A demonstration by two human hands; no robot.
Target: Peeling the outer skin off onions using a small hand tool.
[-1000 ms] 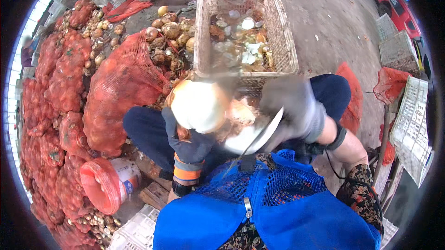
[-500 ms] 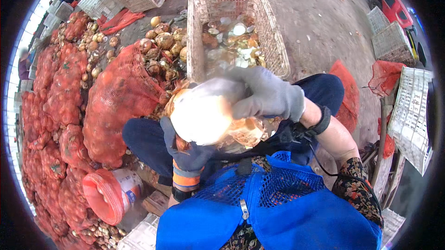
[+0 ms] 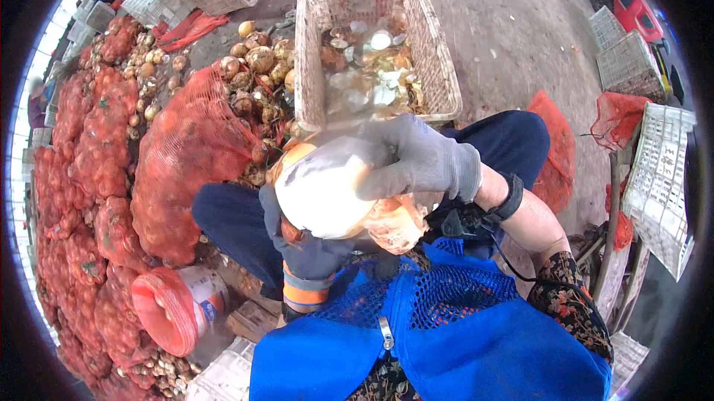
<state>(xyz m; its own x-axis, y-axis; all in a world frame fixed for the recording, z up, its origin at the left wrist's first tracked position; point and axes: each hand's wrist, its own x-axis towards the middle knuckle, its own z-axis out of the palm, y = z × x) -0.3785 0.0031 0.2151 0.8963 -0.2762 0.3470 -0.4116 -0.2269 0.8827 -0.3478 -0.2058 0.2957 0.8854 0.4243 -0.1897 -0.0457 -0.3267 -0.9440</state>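
Note:
A large onion (image 3: 320, 191) is between my two hands above my lap, its bared side bright white and overexposed. From below and left my left hand (image 3: 306, 248), in a dark grey glove with an orange-striped cuff, is closed round it. My right hand (image 3: 428, 154), in a light grey glove, grips the onion's upper right side with the thumb laid on the white surface. Its other fingers are partly hidden and blurred. Loose brown skin (image 3: 401, 230) hangs off the onion's lower right. Beyond my hands stands a dirty white plastic crate (image 3: 448, 78) with peelings and pale onion pieces inside.
Loose onions (image 3: 260, 59) lie left of the crate. A full red net bag (image 3: 182, 170) leans near my left knee, with more bags (image 3: 89, 170) stacked behind. A bucket lined with red netting (image 3: 204, 293) stands lower left. White crates (image 3: 654, 178) and a red vehicle (image 3: 621, 0) are right.
The onion and both hands have shifted slightly; the loose skin hangs a little lower at the right. The view has tilted a bit. Both hands keep their grip.

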